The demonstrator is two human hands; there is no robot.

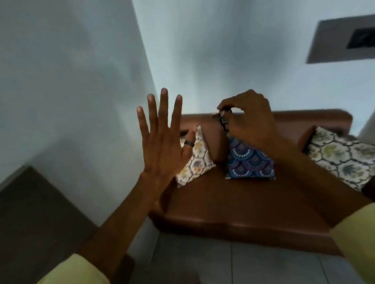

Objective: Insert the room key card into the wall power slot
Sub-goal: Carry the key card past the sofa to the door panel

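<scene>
My right hand (pixel 248 118) is raised in front of the sofa back, fingers closed on a small dark key tag with a metal ring (pixel 223 117); most of it is hidden by the fingers. My left hand (pixel 161 142) is held up flat with fingers spread and holds nothing; a dark ring sits on its thumb. A grey wall plate (pixel 336 43) with a dark insert (pixel 363 38) is mounted on the pale wall at the upper right, well above and to the right of my right hand.
A brown leather sofa (pixel 237 203) stands below the hands against the wall. On it lie a blue patterned cushion (pixel 249 161) and two white floral cushions (pixel 196 158) (pixel 342 155). A dark wooden surface (pixel 30 221) is at lower left. Grey floor tiles (pixel 261 264) lie in front.
</scene>
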